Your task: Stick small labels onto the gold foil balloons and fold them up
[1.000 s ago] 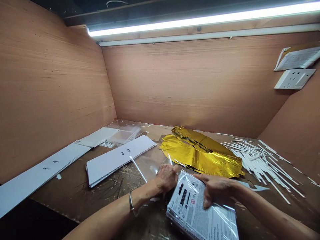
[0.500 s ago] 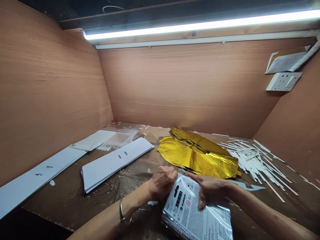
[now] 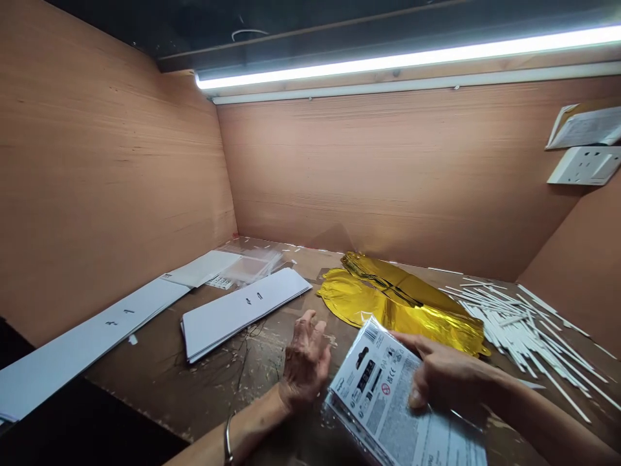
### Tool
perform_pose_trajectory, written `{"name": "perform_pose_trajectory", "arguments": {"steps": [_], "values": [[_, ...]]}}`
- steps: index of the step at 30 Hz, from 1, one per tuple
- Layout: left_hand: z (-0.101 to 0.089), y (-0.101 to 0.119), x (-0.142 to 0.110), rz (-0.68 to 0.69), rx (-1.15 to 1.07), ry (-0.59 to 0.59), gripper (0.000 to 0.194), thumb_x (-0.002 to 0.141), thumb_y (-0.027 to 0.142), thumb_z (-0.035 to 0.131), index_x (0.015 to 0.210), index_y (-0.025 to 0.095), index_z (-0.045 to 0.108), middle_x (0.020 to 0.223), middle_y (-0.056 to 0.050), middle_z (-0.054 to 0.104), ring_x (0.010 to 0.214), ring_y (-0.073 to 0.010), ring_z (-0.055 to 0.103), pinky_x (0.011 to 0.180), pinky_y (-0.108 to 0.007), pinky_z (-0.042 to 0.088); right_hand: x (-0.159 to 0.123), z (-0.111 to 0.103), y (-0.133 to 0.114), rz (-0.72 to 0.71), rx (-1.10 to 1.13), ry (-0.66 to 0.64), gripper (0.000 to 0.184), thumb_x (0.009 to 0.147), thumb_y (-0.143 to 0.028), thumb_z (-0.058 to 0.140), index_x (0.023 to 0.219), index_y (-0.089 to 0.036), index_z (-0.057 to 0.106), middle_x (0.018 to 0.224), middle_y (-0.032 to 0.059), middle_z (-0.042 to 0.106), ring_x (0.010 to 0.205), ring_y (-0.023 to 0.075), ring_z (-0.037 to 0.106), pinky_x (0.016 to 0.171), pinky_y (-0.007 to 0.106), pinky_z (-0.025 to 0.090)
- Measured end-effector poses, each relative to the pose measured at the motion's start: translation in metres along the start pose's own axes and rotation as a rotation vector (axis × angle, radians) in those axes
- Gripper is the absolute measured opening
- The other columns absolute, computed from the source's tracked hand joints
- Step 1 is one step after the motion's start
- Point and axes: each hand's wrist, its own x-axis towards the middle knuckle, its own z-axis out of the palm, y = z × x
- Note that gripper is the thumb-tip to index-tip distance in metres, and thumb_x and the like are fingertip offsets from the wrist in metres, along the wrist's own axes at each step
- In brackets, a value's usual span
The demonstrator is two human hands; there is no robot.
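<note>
My right hand [image 3: 444,372] grips the top of a stack of clear-bagged printed packets [image 3: 383,395], tilting it up off the brown table [image 3: 233,382]. My left hand [image 3: 305,357] lies just left of the stack with its fingers spread and nothing in them, resting near the table. Behind both hands lies a pile of flat gold foil balloons [image 3: 398,301].
White straws [image 3: 519,320] are heaped at the right. A stack of white cards [image 3: 242,310] lies left of centre, longer white sheets [image 3: 87,340] further left, clear bags [image 3: 252,265] at the back. Wooden walls close in three sides; a socket [image 3: 585,165] is on the right wall.
My left hand has let go of the packet stack's corner and opened. My right hand has lifted the stack's far end. The camera view shifted slightly left.
</note>
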Motion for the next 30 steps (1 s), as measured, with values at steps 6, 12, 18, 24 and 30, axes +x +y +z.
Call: {"name": "perform_pose_trajectory", "arguments": {"steps": [6,12,18,24,30], "values": [[0.010,0.005,0.001,-0.558,-0.400,0.183,0.051,0.067,0.023,0.058,0.114,0.020,0.037,0.117,-0.010,0.038,0.092,-0.0180,0.049,0.074,-0.032,0.045,0.001,0.007,0.002,-0.017,0.021,0.035,0.090,0.044,0.001,0.051,0.127,-0.025,0.029,0.091,0.0047,0.062,0.080,0.0235,0.060,0.056,0.026,0.048],[0.010,0.011,0.003,-0.945,-1.094,0.096,0.056,0.064,0.037,0.060,0.112,0.015,0.039,0.064,0.001,0.054,0.041,-0.0086,0.048,0.040,-0.020,0.037,-0.003,0.014,0.005,-0.034,0.061,0.074,0.091,0.043,-0.001,0.049,0.128,-0.026,0.029,0.088,0.0042,0.063,0.078,0.0230,0.060,0.062,0.029,0.048],[0.006,0.012,-0.005,-0.882,-1.156,0.207,0.029,0.065,0.032,0.062,0.086,0.012,0.057,0.060,-0.001,0.058,0.045,-0.0075,0.048,0.044,-0.018,0.037,-0.005,0.027,0.005,-0.174,0.170,0.040,0.081,0.044,-0.007,0.052,0.122,-0.022,0.038,0.093,0.0064,0.062,0.081,0.0246,0.059,0.067,0.034,0.047],[-0.006,0.023,-0.005,-0.903,-1.199,0.311,0.016,0.062,0.027,0.065,0.065,0.012,0.060,0.053,0.004,0.052,0.046,-0.0055,0.046,0.047,-0.016,0.038,0.018,0.038,0.029,-0.398,0.294,0.193,0.077,0.044,-0.011,0.059,0.118,-0.021,0.040,0.090,0.0059,0.063,0.080,0.0246,0.059,0.066,0.034,0.046],[-0.015,0.029,0.008,-0.972,-1.298,0.427,0.018,0.057,0.027,0.068,0.066,0.013,0.060,0.054,0.002,0.057,0.045,-0.0089,0.050,0.042,-0.018,0.040,0.026,0.034,0.034,-0.468,0.177,0.334,0.074,0.048,-0.017,0.060,0.119,-0.021,0.040,0.090,0.0040,0.063,0.083,0.0251,0.058,0.071,0.036,0.046]]}}
